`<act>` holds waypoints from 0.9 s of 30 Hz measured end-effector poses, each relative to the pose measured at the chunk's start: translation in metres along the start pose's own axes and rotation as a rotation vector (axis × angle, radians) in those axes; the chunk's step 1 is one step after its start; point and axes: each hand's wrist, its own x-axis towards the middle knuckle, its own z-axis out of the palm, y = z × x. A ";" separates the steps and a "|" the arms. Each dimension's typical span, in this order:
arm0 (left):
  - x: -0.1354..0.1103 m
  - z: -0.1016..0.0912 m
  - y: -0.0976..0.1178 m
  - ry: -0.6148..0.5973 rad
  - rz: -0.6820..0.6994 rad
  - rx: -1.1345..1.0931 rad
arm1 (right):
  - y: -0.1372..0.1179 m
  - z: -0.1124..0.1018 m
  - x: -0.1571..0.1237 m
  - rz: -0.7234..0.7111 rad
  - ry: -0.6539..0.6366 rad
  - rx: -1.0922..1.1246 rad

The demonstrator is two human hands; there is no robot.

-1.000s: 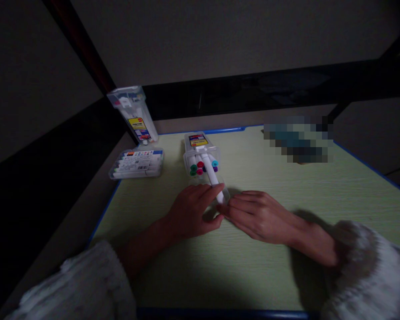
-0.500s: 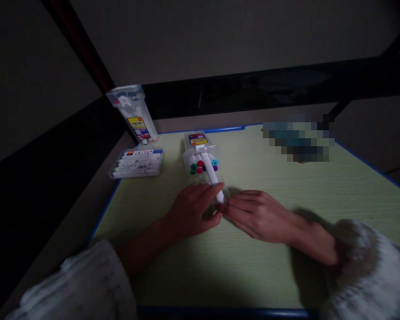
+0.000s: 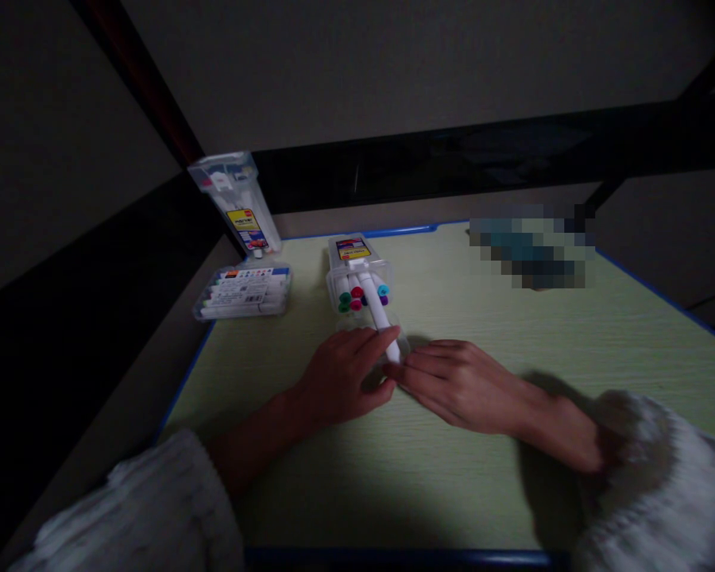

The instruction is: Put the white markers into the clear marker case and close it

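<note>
A white marker [image 3: 376,306] slants out of an open clear marker case [image 3: 335,253], its near end between my hands. My left hand [image 3: 342,373] has its index finger along the marker and its thumb bent in close to the marker's near tip. From the other side, my right hand [image 3: 456,383] is closed, its fingertips pressed against that same near end. Partly hidden by my hands, the clear lid [image 3: 406,343] of the case lies under the marker. Several markers with green, red, purple and light blue ends [image 3: 356,292] sit inside the case.
A second clear marker case [image 3: 244,206] stands upright at the back left. In front of it a third marker case [image 3: 244,292] lies flat at the table's left edge. A blurred-out item [image 3: 530,248] is at the back right. The pale table [image 3: 405,485] has a blue rim.
</note>
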 end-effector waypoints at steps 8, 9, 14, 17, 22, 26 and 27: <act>0.000 0.000 0.000 -0.016 -0.003 0.004 | 0.000 0.000 -0.001 0.002 -0.001 0.003; 0.000 0.000 0.000 -0.017 -0.003 0.010 | 0.000 0.000 -0.001 0.002 0.000 0.003; 0.000 0.001 -0.001 -0.016 -0.002 0.002 | 0.000 0.000 0.000 0.007 0.007 -0.006; 0.000 0.000 -0.001 -0.013 -0.006 -0.006 | 0.000 0.001 0.000 0.007 0.006 -0.006; -0.001 0.000 -0.001 -0.034 -0.018 0.001 | 0.000 0.000 0.000 0.015 -0.004 -0.006; -0.001 0.001 -0.001 -0.033 -0.020 -0.006 | 0.000 -0.001 0.000 0.008 0.000 -0.013; -0.001 0.001 -0.001 -0.029 -0.021 -0.008 | 0.000 -0.001 0.000 0.007 0.001 -0.017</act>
